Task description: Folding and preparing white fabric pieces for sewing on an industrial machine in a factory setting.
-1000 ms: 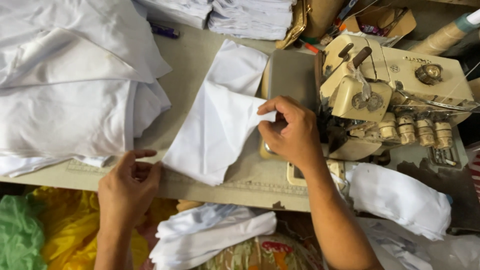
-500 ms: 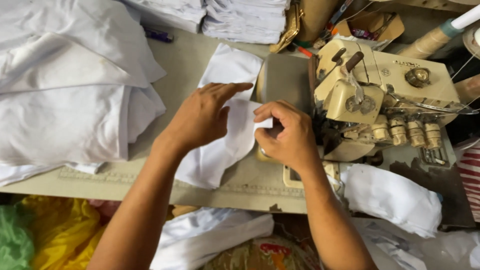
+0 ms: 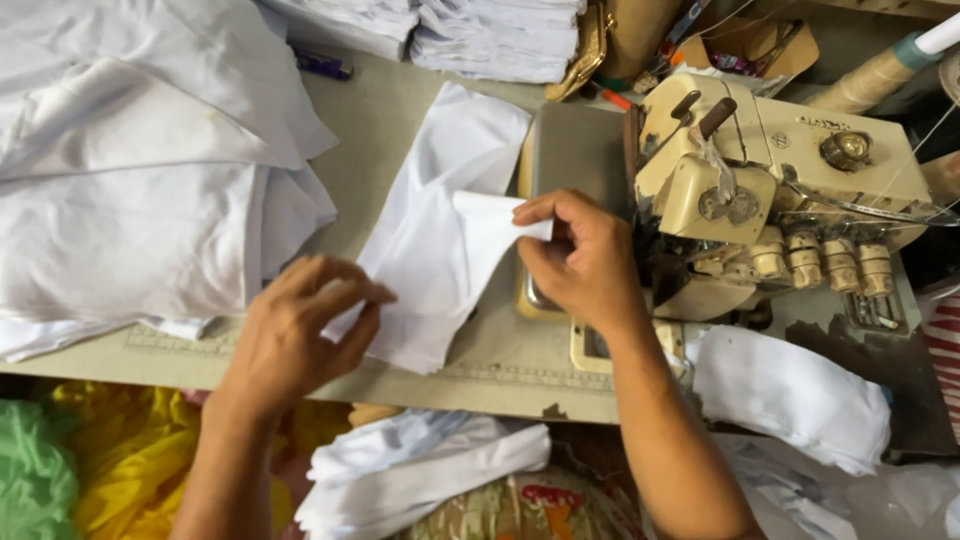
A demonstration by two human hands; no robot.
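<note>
A white fabric piece (image 3: pixel 440 240) lies folded on the beige sewing table (image 3: pixel 380 130), beside the cream overlock sewing machine (image 3: pixel 770 190). My right hand (image 3: pixel 580 260) pinches the piece's right corner near the machine's metal bed plate (image 3: pixel 575 150). At the piece's lower left edge, my left hand (image 3: pixel 300 330) grips the cloth between thumb and fingers.
A large heap of white cloth (image 3: pixel 140 170) covers the table's left side. Stacks of white pieces (image 3: pixel 500 35) sit at the back. More white cloth (image 3: pixel 790 395) hangs at the right, another bundle (image 3: pixel 420 470) lies on my lap. Yellow (image 3: pixel 130 460) and green (image 3: pixel 35 470) fabric lie below left.
My left hand rose from the table's front edge onto the piece, then drew back to its lower left edge. The right hand kept hold of the corner.
</note>
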